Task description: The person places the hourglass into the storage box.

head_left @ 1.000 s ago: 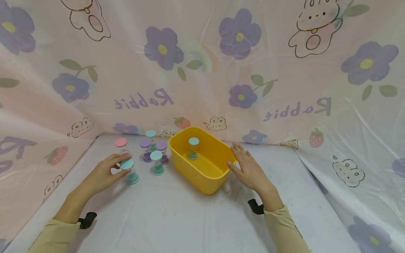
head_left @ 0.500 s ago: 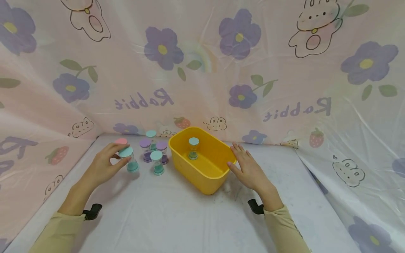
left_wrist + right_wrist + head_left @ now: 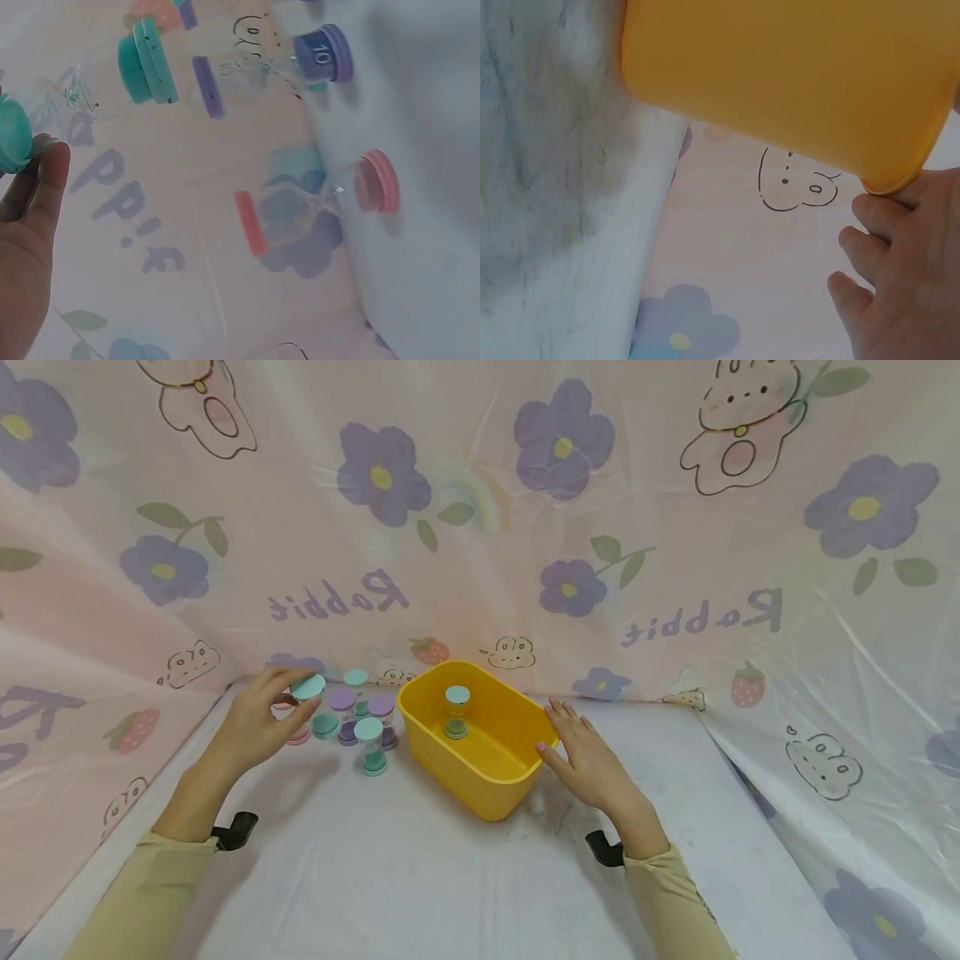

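Note:
My left hand pinches a teal-capped hourglass between thumb and fingers, high on its upper cap. In the left wrist view its lower teal end hangs away from the fingers. Partly hidden behind this hand stands a pink hourglass. Resting on the right side of a yellow bin is my right hand, fingers extended, fingertips at the rim. One hourglass with a pale blue cap stands upright inside the bin.
Two purple hourglasses stand left of the bin. A teal hourglass is in front of them, another teal one behind. A printed cloth hangs along the back and sides of the white table.
Lifted from the table's left front, the teal hourglass has travelled up and back with my left hand, now over the pink one. My right hand and the bin have stayed put.

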`<state>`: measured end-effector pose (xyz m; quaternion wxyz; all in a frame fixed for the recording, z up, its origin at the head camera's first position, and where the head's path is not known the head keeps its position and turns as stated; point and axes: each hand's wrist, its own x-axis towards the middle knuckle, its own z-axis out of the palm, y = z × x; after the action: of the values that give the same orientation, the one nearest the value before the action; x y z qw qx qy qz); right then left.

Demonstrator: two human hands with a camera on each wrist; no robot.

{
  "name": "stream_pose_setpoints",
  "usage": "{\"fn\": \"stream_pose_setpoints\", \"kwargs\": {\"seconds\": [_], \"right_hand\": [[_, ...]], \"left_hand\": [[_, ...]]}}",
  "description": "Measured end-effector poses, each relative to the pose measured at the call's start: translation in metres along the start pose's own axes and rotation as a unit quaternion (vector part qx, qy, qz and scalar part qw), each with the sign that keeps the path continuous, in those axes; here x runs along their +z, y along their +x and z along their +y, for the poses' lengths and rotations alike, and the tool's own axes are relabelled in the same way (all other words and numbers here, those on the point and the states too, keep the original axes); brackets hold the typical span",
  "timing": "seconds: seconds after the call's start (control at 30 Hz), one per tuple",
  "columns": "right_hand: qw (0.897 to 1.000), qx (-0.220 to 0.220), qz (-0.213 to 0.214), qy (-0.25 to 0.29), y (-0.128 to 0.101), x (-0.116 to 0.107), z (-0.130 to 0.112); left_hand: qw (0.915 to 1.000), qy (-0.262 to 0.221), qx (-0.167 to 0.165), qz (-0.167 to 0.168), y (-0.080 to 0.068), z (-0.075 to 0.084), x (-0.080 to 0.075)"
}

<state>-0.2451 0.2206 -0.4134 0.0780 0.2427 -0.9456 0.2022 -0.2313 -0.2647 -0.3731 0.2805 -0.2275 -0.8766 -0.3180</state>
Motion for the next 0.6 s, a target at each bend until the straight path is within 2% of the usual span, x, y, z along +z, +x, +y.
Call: {"fn": "stream_pose_setpoints", "kwargs": {"seconds": [0.17, 0.6], "right_hand": [[1.000, 0.002, 0.000, 0.002, 0.000, 0.000, 0.000], [1.000, -0.001, 0.006, 0.001, -0.001, 0.000, -0.001]], "left_hand": [[0.9999, -0.009, -0.005, -0.008, 0.015, 0.010, 0.001], [0.9968, -0.062, 0.039, -0.032, 0.058, 0.038, 0.017]]}}
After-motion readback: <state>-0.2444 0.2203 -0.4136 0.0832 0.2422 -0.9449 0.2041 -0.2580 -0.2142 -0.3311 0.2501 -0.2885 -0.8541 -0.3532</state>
